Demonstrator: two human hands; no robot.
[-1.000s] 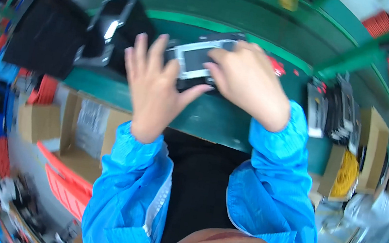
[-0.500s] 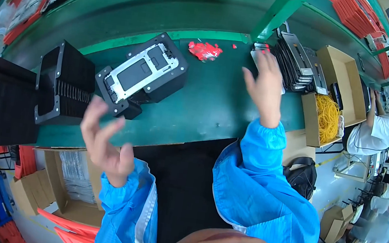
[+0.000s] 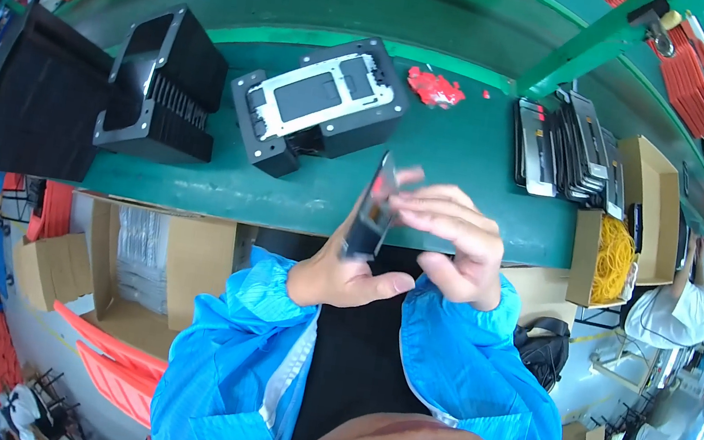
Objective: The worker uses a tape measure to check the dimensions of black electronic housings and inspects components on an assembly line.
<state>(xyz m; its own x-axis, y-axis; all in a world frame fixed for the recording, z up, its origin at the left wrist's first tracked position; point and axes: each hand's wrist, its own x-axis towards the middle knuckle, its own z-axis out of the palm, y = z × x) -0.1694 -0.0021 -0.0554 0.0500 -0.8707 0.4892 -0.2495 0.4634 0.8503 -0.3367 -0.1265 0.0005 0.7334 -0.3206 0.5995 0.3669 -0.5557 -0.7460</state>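
Note:
A thin dark panel (image 3: pixel 370 219) with a red patch stands tilted over the bench's front edge, blurred by motion. My left hand (image 3: pixel 334 273) holds it against the fingers, which are mostly hidden behind it; the thumb sticks out to the right. Close by on the right, my right hand (image 3: pixel 462 240) has its fingers bent and its thumb apart, fingertips at the panel's side. Whether they touch it is hard to see. Behind, a black block fixture (image 3: pixel 361 122) carries a white-silver frame (image 3: pixel 298 91) with dark rectangular areas.
Black slotted holders (image 3: pixel 163 94) stand at left. Red scraps (image 3: pixel 435 89) lie behind the fixture. Similar panels (image 3: pixel 578 148) are stacked at right, beside a cardboard box (image 3: pixel 647 203) and yellow cords (image 3: pixel 613 266). A green post (image 3: pixel 587 51) rises behind. A co-worker (image 3: pixel 682 307) sits far right.
My right hand has come back from the panel stack toward my body, and one panel is now between my hands. My left hand has moved right to it. The view has shifted.

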